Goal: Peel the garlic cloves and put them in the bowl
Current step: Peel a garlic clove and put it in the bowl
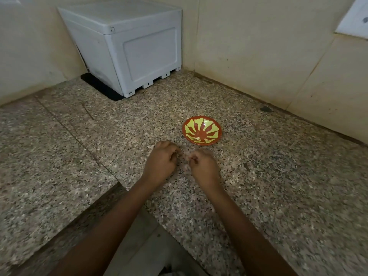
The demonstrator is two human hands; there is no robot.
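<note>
Both forearms reach in from the bottom edge, over the inner corner of the L-shaped speckled granite counter [278,186]. Left hand [161,158] and right hand [203,166] sit low over the counter, knuckles up, fingers curled inward, fingertips facing each other and nearly touching. Something small and pale is pinched between them, likely a garlic clove [186,156], but it's blurred, so can't tell which hand actually grips it. Just beyond the right hand: shallow red bowl [201,133] with yellow-green radial pattern, upright on the counter, one small pale peeled clove [197,138] lying in its near side. Nothing blocks the way from hands to bowl. Far back in the wall corner: white plastic box [127,46] on a black mat [99,86], well apart from the bowl.
</note>
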